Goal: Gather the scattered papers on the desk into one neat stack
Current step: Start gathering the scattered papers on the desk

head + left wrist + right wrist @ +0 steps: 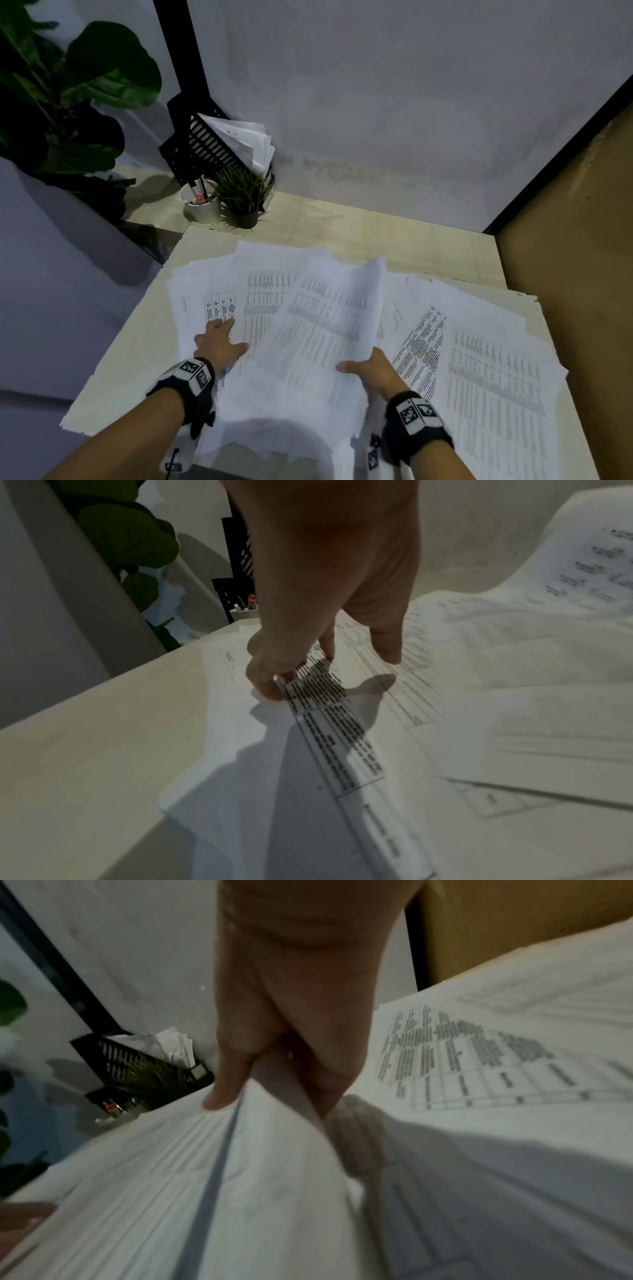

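Observation:
Printed white papers (479, 359) lie fanned and overlapping across the pale desk (428, 240). My right hand (356, 366) grips a bundle of sheets (325, 325) at its near edge, thumb on top, and the bundle arches up off the desk. The right wrist view shows that hand (267, 1096) pinching the bundle (154, 1177), thumb above and fingers beneath. My left hand (226, 329) rests on the left sheets (198, 291) with its fingers spread. In the left wrist view the fingertips (270, 688) touch the edge of a sheet with a printed table (329, 723), which lifts slightly there.
At the desk's far left corner stand a black file rack (212, 144) with papers, a white pen cup (202, 205) and a small potted plant (243, 198). A large leafy plant (68, 85) stands off the left side. A brown panel (565, 240) bounds the right.

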Motion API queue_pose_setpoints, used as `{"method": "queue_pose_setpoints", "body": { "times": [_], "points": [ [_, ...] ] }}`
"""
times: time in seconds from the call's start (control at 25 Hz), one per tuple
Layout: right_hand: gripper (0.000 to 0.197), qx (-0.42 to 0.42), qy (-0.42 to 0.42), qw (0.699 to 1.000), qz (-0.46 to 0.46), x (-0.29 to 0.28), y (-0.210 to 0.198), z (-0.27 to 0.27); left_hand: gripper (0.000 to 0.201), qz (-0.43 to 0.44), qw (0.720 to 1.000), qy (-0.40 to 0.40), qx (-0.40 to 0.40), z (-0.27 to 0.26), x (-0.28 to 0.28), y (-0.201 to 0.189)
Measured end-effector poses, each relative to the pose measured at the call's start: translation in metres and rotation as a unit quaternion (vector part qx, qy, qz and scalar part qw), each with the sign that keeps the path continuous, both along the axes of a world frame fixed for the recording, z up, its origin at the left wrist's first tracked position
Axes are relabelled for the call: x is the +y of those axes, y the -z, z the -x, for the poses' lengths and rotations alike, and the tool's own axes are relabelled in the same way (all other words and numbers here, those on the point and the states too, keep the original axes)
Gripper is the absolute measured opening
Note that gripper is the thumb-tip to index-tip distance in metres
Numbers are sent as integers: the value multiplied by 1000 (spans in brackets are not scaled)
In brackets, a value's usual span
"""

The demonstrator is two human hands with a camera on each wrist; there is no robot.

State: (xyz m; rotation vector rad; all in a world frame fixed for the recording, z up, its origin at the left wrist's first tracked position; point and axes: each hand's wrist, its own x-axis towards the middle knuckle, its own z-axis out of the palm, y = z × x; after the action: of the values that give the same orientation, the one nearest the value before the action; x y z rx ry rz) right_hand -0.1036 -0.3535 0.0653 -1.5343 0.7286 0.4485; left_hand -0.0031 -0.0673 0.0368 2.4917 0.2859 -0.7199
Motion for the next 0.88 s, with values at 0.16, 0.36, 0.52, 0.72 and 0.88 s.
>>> {"method": "queue_pose_setpoints", "body": {
  "times": [0.16,0.36,0.52,0.72,0.88],
  "points": [
    [56,12,54,998,26,14,20,-11,86,55,998,-34,0,2,9,-1],
    [49,16,53,995,79,66,35,-29,82,132,989,-59,12,5,12,-3],
    [68,64,3,944,322,84,29,-42,77,154,986,-62,15,7,14,-3],
    [61,39,35,982,180,83,25,-53,72,161,985,-52,14,7,16,-8],
    [46,52,-31,966,250,100,21,-56,69,180,981,-72,20,6,20,-9]
  ]
}}
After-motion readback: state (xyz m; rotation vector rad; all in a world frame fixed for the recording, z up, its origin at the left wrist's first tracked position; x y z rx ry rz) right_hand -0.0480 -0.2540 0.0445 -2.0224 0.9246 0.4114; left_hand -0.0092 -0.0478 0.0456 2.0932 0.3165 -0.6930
